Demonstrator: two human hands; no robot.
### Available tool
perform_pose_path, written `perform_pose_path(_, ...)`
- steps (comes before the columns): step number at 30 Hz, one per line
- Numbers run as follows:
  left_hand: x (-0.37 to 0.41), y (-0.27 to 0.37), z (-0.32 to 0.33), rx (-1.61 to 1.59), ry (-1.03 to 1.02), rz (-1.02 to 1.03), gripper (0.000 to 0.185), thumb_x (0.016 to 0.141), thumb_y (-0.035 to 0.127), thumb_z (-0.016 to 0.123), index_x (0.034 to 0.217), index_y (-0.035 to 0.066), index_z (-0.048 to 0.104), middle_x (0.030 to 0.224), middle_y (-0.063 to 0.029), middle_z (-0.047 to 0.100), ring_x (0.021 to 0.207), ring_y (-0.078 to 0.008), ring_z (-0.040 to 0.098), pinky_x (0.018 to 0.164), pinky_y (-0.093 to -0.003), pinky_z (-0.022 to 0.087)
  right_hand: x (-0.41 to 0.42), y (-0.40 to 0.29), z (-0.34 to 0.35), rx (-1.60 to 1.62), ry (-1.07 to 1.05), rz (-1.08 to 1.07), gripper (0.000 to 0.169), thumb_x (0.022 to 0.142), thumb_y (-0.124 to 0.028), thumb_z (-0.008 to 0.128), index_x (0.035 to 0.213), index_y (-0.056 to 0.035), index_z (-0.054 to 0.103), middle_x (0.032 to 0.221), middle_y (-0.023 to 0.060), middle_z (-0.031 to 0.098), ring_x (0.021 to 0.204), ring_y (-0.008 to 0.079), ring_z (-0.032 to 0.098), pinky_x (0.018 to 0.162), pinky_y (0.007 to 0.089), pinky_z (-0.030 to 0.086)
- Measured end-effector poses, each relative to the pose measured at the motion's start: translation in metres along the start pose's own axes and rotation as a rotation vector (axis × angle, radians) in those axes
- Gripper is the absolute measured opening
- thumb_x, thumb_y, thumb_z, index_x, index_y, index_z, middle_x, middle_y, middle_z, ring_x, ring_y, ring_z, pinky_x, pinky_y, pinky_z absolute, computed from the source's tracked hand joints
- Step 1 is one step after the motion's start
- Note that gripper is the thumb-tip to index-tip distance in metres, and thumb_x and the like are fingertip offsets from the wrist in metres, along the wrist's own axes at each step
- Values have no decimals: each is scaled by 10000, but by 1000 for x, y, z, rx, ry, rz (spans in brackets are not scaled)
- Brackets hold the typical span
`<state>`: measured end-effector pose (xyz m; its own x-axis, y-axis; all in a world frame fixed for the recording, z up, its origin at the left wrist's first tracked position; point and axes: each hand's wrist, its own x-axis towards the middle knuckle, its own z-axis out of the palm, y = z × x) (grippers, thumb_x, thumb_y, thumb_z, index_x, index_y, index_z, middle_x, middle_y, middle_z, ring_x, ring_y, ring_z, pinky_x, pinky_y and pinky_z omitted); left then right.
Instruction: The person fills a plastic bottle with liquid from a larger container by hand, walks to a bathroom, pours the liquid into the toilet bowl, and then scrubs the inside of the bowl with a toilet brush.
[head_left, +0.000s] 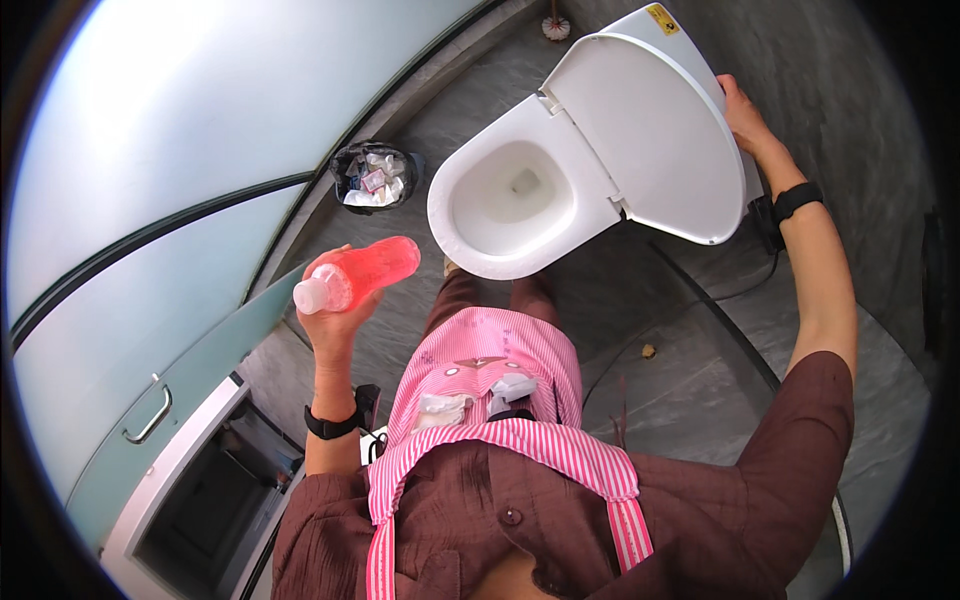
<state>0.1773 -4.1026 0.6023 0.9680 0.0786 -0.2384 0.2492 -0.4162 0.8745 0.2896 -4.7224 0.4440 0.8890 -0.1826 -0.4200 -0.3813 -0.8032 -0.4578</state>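
My left hand (337, 322) is closed around a clear bottle of pink-red liquid (382, 266). The bottle lies tilted, its white cap towards me and its base towards the toilet. Before me stands a white toilet bowl (450, 206) with some water at the bottom. Its lid (652, 142) is raised against the cistern (675, 45), which bears a yellow sticker. My right hand (742, 112) reaches to the far right side of the cistern. The fingers are partly hidden behind its edge, so whether they grip anything there does not show.
Left of the toilet sits a waste bin (379, 180) lined with a black bag, with crumpled tissue inside. A toilet brush (556, 28) stands at the back. Frosted glass panels (172, 127) curve along the left, with a metal handle (154, 416). A cable (739, 292) runs across the floor.
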Motion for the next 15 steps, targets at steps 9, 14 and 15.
perform_pose_path(9, 10, 0, -8, -40, -108, 156, 647, 584, 17, 854, 1171, -17, 582, 1136, -112, 659, 1001, -183, 653, 899, -326, 524, -94, -46, -84, 372, 239, 147, 605, 831, -378, 726, 1324, -103, 507, 1213, 102, 580, 1080, 175, 567, 842, 313, 473)
perform_pose_path(14, 19, 1, -17, -23, -241, 215, 623, 597, 26, 850, 1164, -23, 596, 1056, -90, 692, 963, -153, 656, 890, -307, 518, -220, -88, -70, 553, 464, 35, 345, 916, -187, 645, 1222, -52, 561, 993, 25, 613, 893, 95, 581, 763, 234, 454)
perform_pose_path(15, 23, 2, -19, -57, -273, 213, 618, 597, 29, 851, 1160, -23, 601, 1039, -85, 698, 955, -147, 656, 888, -304, 517, -247, -105, -48, 561, 490, 7, 300, 926, -148, 629, 1200, -42, 568, 952, 14, 610, 859, 85, 579, 758, 226, 453)
